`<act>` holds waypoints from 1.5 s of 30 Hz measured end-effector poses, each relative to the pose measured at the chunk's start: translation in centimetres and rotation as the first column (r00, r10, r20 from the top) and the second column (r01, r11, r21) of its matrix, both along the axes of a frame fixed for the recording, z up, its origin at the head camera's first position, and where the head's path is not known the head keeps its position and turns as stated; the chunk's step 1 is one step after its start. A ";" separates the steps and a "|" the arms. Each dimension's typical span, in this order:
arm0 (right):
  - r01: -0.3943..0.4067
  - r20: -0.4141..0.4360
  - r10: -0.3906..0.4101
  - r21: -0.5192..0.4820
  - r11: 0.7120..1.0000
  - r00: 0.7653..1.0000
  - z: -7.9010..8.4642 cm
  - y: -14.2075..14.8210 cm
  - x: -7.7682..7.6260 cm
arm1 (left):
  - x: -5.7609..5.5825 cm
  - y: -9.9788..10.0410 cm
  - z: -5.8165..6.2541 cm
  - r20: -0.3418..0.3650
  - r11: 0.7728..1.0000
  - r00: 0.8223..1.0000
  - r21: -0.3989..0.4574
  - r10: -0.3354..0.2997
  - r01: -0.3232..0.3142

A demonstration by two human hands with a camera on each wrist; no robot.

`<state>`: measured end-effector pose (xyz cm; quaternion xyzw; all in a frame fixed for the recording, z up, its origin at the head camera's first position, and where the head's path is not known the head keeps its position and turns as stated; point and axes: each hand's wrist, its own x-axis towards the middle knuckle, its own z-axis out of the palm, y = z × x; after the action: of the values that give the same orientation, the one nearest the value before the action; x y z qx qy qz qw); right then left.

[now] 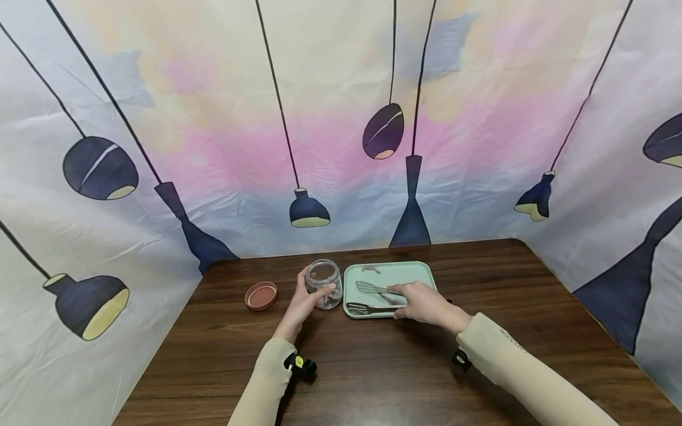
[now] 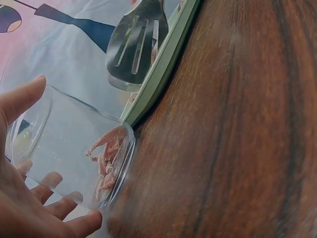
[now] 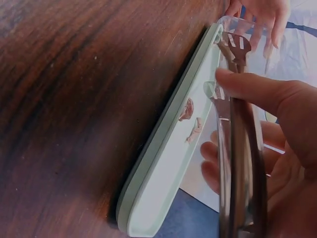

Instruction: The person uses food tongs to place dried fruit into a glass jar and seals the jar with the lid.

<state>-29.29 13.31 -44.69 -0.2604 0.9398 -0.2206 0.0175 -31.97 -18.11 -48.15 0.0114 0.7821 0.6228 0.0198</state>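
Two hands in use. Your left hand (image 1: 303, 300) curls round the clear jar (image 1: 326, 281), which is upright just beside the green tray (image 1: 407, 272); your right hand (image 1: 423, 302) grips the tongs (image 3: 242, 144), their arms spread over the tray. Pinkish pieces (image 3: 187, 109) lie on the tray, more in the jar's bottom. Step, as judged: tonging up a piece. Next move probably calls for squeezing the tongs on one; cannot tell whether they touch any. Edges: tray rim low, jar mouth uncovered. Lid (image 1: 261, 295) lies left of the jar; the near surface (image 1: 367, 373) offers you room.
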 end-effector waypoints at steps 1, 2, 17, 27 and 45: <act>-0.004 0.009 0.004 0.000 1.000 1.000 0.0 0.0 0.0 | 0.1 0.0 0.0 0.001 1.000 1.000 0.000 -0.004 0.004; -0.010 0.013 0.010 0.003 1.000 1.000 0.0 0.1 0.1 | 0.1 0.0 0.0 0.003 1.000 1.000 0.002 -0.006 0.006; -0.025 0.062 0.023 0.032 0.999 0.998 0.6 1.3 0.2 | 0.1 0.0 0.3 0.021 1.000 1.000 0.015 -0.008 0.008; -0.046 -0.005 0.046 0.030 0.998 0.999 -0.2 1.5 0.4 | -0.1 -0.1 -0.2 0.000 1.000 1.000 0.012 -0.001 0.001; -0.085 -0.014 0.084 -0.089 0.992 0.996 -0.8 2.0 1.1 | 0.2 0.1 0.1 -0.006 1.000 1.000 0.023 0.008 -0.008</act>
<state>-28.15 15.30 -45.53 -0.3017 0.9171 -0.2602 0.0103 -31.80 -17.97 -48.09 0.0106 0.7750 0.6317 0.0148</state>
